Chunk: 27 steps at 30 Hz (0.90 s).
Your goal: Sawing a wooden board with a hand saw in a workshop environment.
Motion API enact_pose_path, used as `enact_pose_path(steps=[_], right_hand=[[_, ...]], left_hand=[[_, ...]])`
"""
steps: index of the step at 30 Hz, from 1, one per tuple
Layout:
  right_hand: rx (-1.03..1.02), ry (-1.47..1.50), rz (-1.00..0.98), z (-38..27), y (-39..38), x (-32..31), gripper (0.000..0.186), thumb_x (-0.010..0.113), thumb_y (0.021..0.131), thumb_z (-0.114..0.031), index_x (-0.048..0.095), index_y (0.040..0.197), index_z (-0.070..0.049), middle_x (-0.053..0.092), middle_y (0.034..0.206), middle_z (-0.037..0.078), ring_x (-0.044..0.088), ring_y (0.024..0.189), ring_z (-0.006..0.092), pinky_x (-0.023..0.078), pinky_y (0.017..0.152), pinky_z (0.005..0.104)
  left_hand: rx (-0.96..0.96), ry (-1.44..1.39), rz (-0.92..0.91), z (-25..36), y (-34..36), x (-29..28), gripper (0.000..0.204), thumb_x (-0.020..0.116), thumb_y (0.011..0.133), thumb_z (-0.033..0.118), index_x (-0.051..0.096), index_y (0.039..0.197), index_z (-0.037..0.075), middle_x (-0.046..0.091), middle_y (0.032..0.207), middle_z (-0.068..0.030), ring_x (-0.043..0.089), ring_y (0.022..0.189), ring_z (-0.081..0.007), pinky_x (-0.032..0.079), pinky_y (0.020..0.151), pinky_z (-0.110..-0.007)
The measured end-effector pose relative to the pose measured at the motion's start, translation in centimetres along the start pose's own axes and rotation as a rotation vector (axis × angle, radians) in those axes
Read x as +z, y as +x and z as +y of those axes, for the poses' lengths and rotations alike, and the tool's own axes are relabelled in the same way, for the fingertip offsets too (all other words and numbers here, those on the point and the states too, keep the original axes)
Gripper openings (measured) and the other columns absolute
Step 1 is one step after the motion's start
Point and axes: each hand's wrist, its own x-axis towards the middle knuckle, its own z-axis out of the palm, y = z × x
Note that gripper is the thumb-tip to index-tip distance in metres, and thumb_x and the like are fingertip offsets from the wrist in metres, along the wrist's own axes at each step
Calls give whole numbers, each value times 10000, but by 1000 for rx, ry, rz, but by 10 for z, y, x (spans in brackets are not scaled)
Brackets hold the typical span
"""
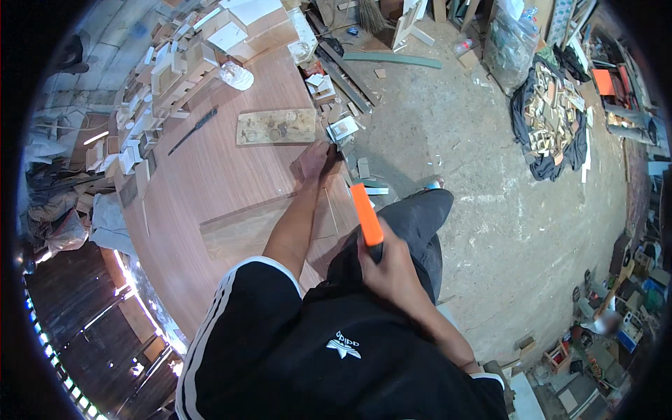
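My right hand is closed on an orange-and-black tool, held in front of my body above my dark trousers. My left hand is at the right edge of the wood-grain worktop, fingers curled at something dark that I cannot make out. Just beyond it sit a stained block and a small white piece by the edge. A flat board lies under my left forearm. A long, thin dark tool rests farther left on the worktop.
Stacked white and wooden pieces line the worktop's far left. Long strips and offcuts lie beside it on the concrete floor. A dark sheet of scraps and a plastic sack stand at right. Clutter fills the lower right.
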Motion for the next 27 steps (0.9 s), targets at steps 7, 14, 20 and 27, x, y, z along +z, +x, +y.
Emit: enact_pose_path(steps=[7, 14, 20, 27], right_hand=[[-8, -73, 21, 36, 45, 28, 291, 583, 824, 12, 524, 1109, 8, 593, 798, 265, 618, 834, 469, 492, 705, 411], [70, -33, -98, -1, 0, 7, 318, 581, 822, 24, 520, 1134, 6, 598, 812, 267, 656, 863, 410, 490, 709, 395], [-5, -131, 5, 50, 62, 20, 321, 582, 845, -22, 511, 1156, 12, 599, 839, 283, 637, 893, 436, 488, 720, 401], [75, -25, -75, -13, 4, 5, 318, 589, 839, -18, 513, 1144, 29, 598, 830, 287, 630, 915, 440, 487, 718, 403]], left_hand=[[6, -12, -7, 19, 20, -14, 219, 624, 833, 308, 598, 731, 116, 591, 768, -83, 620, 765, -295, 491, 654, -417], [-42, -10, -31, 16, 12, -25, 208, 622, 832, 306, 599, 755, 114, 596, 784, -93, 619, 772, -308, 488, 661, -428], [-61, -32, -57, 31, 10, -23, 201, 621, 830, 305, 599, 776, 112, 600, 799, -101, 617, 777, -320, 486, 666, -437], [-100, -40, -77, 24, 5, -19, 195, 619, 829, 303, 600, 800, 111, 605, 816, -110, 616, 784, -334, 484, 673, -448]])
